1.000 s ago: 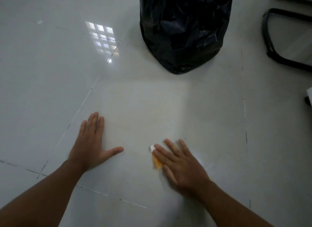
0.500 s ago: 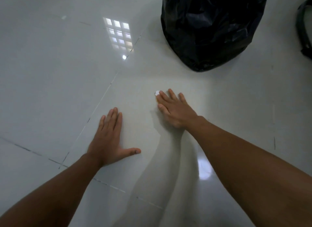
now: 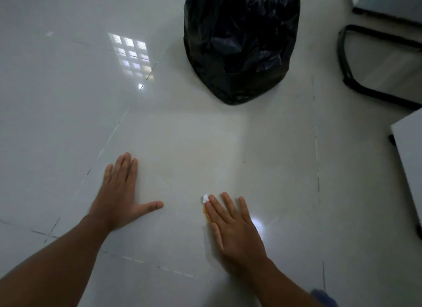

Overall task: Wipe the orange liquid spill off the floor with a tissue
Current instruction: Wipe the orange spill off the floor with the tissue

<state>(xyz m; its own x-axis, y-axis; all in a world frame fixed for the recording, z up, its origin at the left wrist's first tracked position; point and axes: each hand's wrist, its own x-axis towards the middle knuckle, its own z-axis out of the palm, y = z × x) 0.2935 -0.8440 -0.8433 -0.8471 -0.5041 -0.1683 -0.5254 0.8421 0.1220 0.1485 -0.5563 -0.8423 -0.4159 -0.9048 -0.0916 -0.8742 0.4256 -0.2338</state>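
Left hand: flat on the floor, palm down, fingers together, thumb spread toward the right; grasping nothing.
Reflection: bright window grid mirrored in the glossy tiles, up and left of the bag.
Smear: faint yellowish film on the tile between the hands, slightly farther out.
Tissue: pressed to the floor under the right hand; a white corner shows at the index fingertip, an orange-stained edge along that finger.
Right hand: flat, fingers extended, pinning the tissue down.
Bag: black, crumpled, standing well beyond the hands.
Frame: black tube on the floor, right of the bag.
Panel: pale board at the right edge.
Floor: large pale glossy tiles, thin joints.
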